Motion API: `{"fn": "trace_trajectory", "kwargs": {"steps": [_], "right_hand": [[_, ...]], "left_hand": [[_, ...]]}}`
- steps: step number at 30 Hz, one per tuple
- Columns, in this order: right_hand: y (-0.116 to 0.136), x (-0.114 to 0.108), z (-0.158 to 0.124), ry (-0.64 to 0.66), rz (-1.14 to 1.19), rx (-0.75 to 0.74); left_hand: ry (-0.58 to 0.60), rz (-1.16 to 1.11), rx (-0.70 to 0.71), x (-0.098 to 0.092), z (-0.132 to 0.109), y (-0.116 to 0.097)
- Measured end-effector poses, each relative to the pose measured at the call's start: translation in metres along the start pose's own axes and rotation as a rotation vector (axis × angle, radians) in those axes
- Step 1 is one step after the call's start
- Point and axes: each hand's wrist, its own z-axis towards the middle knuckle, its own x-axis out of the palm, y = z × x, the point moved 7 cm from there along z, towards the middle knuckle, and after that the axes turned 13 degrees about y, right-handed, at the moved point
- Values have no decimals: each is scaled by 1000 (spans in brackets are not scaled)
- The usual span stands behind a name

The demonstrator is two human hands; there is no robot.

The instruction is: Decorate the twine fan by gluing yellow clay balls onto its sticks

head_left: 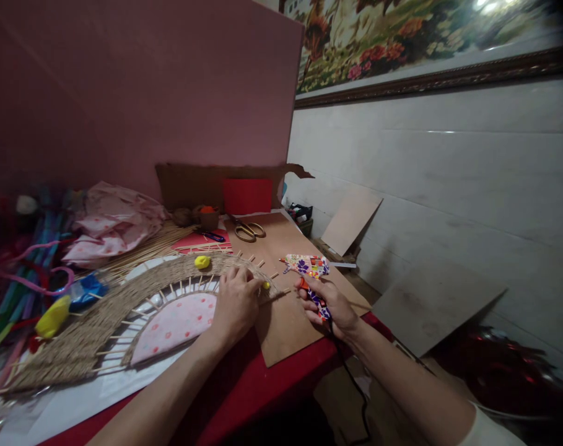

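Note:
My right hand (pixel 332 303) is wrapped round the handle of a floral-patterned hot glue gun (pixel 309 265), its nozzle pointing left above the brown board. A black cord hangs from the handle. My left hand (pixel 237 297) is closed in a pinch at the right end of a half-round fan (pixel 170 272) of wooden sticks woven with twine. At its fingertips a small yellow piece (pixel 266 285) shows on the twine, mostly covered by the fingers. Another yellow piece (pixel 202 262) sits on the woven band. A pink dotted half-circle (pixel 174 328) forms the fan's centre.
Gold-handled scissors (pixel 249 231) lie on the brown board (pixel 281 334). Behind them stand a red card (pixel 248 196) and a small pot (pixel 209 218). Pink dotted fabric (pixel 118 220), thin sticks and a larger yellow piece (pixel 53 316) are at left. The tiled wall is at right.

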Motion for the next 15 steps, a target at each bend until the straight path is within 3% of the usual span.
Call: {"fn": "trace_trajectory", "kwargs": {"steps": [15], "right_hand": [[-2,0,0,-18,16,12]], "left_hand": [[22,-165,-1,5,2,8]]}}
